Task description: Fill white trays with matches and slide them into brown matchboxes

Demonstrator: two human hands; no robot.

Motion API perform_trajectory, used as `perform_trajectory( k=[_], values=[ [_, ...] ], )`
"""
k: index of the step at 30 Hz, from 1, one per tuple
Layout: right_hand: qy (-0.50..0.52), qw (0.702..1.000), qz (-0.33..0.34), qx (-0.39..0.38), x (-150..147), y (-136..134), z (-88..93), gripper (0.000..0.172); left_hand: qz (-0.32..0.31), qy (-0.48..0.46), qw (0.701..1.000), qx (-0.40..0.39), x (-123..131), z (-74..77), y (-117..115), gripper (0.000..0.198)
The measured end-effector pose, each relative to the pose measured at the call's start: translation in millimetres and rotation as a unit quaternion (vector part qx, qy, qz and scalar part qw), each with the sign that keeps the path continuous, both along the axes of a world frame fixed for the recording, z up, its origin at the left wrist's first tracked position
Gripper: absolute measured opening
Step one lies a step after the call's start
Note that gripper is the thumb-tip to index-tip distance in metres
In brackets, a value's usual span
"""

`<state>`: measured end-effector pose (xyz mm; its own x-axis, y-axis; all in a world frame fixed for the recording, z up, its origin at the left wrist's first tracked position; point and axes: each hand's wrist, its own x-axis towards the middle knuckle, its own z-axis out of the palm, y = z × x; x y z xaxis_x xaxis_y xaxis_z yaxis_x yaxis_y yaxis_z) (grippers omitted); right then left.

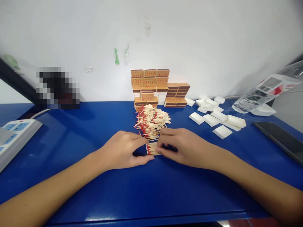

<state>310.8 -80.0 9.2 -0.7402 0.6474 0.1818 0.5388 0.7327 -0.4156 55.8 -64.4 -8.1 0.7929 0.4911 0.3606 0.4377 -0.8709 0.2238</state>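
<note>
A small white tray filled with red-tipped matches [152, 149] lies on the blue table [94, 132] between my hands. My left hand [123, 149] pinches its left end with thumb and fingers. My right hand [182, 146] grips its right end, fingers curled over the matches. Just behind lies a loose pile of matches [151, 121]. Stacked brown matchboxes [153, 88] stand at the wall.
Several white empty inner trays [217, 118] lie scattered to the right. A dark phone [280, 140] lies at the far right, with a clear plastic bag [262, 93] behind it. A white power strip [13, 137] sits at the left edge.
</note>
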Motion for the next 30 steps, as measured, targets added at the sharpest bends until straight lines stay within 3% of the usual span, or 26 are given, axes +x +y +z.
perform_trajectory(
  k=[16,21,30],
  values=[
    [0.027,0.999,-0.003,0.026,-0.6,0.8,-8.0,0.009,-0.001,0.002,1.0,0.0,-0.4,-1.1,-0.8,0.029],
    [0.029,0.997,-0.004,0.073,-1.5,-0.6,-7.1,0.015,-0.001,0.007,1.0,0.006,-0.5,-0.9,-1.6,0.03],
    [0.019,1.0,0.008,-0.01,-2.1,-2.8,-0.9,0.016,-0.009,-0.009,1.0,0.015,0.0,-1.8,-1.1,0.029]
  ],
)
